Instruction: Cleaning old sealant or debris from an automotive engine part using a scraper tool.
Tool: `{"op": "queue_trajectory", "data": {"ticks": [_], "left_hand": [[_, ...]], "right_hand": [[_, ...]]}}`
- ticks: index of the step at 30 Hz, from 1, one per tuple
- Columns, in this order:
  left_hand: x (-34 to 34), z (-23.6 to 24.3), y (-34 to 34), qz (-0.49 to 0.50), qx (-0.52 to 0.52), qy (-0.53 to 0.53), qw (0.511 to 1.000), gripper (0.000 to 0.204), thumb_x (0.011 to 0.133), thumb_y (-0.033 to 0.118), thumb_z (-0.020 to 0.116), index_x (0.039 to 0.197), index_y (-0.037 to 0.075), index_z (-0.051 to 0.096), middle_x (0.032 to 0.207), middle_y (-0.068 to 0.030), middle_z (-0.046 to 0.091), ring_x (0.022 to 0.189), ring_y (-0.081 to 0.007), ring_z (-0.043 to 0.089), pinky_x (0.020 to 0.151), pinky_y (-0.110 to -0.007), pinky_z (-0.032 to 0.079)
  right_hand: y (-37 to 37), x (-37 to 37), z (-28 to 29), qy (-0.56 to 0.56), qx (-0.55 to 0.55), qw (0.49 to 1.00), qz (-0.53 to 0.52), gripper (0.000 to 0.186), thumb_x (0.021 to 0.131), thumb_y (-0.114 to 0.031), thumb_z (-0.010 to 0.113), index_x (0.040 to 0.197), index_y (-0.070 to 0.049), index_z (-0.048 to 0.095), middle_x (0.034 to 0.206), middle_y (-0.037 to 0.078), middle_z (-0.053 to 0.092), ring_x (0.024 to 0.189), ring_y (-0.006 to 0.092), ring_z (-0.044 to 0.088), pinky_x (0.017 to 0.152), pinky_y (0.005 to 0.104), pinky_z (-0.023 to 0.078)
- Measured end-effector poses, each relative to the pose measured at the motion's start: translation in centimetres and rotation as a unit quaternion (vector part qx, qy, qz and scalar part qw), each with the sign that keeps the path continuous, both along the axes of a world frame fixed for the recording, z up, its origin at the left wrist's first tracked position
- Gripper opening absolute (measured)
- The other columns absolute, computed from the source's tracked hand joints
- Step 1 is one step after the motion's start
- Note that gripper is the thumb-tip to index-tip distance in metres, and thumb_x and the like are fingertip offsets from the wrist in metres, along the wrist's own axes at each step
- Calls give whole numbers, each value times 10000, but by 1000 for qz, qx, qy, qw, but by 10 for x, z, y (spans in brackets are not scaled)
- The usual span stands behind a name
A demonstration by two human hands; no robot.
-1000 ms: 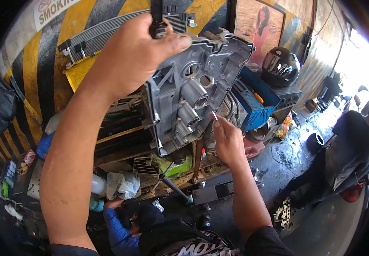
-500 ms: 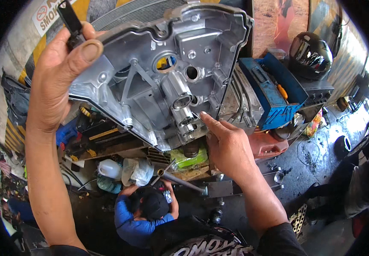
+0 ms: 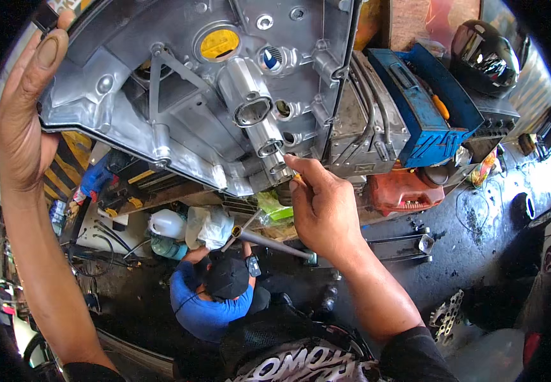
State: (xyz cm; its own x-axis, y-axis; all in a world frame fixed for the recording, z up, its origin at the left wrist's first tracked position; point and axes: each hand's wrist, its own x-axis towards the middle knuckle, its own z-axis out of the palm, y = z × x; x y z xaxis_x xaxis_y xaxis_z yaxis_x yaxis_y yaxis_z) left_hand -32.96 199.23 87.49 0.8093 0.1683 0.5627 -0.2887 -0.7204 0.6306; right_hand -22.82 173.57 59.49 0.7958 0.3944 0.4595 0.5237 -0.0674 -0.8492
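Observation:
A large grey cast-aluminium engine cover [image 3: 205,134] fills the upper middle, its ribbed inner side with round bores facing me. My left hand [image 3: 24,121] grips its left edge, thumb on the near side. A dark narrow piece [image 3: 45,19] shows at those fingertips, partly cut off by the picture rim. My right hand [image 3: 326,204] is at the lowest tubular boss [image 3: 277,167], index finger bent to its rim and thumb drawn close below. Whatever sits between these two fingertips is too small to make out; the other fingers curl under.
On the right stand a ribbed metal case [image 3: 368,127], an open blue toolbox [image 3: 415,95] with an orange-handled tool, a black helmet [image 3: 486,57] and a red jerrycan [image 3: 403,191]. Below, a person in blue [image 3: 212,312] crouches beside a long metal pipe [image 3: 275,245] and white jugs [image 3: 168,224].
The cover is larger in view and shifted up and left, with my left hand moving left too. My right hand stays at the lower boss, its index finger now more bent.

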Motion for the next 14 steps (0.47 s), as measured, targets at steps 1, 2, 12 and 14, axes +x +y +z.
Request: {"op": "queue_trajectory", "data": {"ticks": [1, 2, 12, 14], "left_hand": [[0, 1, 3, 3, -3, -3, 1000, 1011, 942, 378, 770, 1634, -13, 144, 1460, -118, 567, 1304, -214, 602, 1095, -319, 502], [-1, 2, 6, 6, -6, -7, 1000, 981, 952, 367, 758, 1630, -15, 159, 1463, -120, 566, 1307, -212, 599, 1099, -321, 498], [-20, 9, 32, 20, -43, -52, 998, 722, 1042, 272, 645, 1594, -36, 294, 1490, -138, 555, 1335, -193, 575, 1141, -343, 466], [-9, 9, 19, -21, -11, 4, 1000, 751, 1031, 254, 655, 1614, -14, 265, 1504, -113, 556, 1365, -198, 557, 1150, -351, 456]], "right_hand": [[1, -1, 3, 2, -1, 1000, 2, 335, 896, -10, 613, 1227, -54, 645, 940, 249, 709, 831, 456, 695, 722, 514, 555], [2, -2, 5, 7, -16, 1000, -3, 335, 909, 10, 600, 1240, -14, 647, 979, 258, 716, 865, 419, 720, 757, 447, 559], [1, -7, 26, -55, -111, 991, -52, 354, 863, -48, 623, 1208, -67, 701, 958, 234, 724, 855, 436, 713, 747, 528, 571], [-5, -3, 30, -48, -140, 987, -61, 358, 854, -57, 627, 1204, -67, 705, 956, 233, 725, 861, 433, 714, 751, 526, 571]]}}
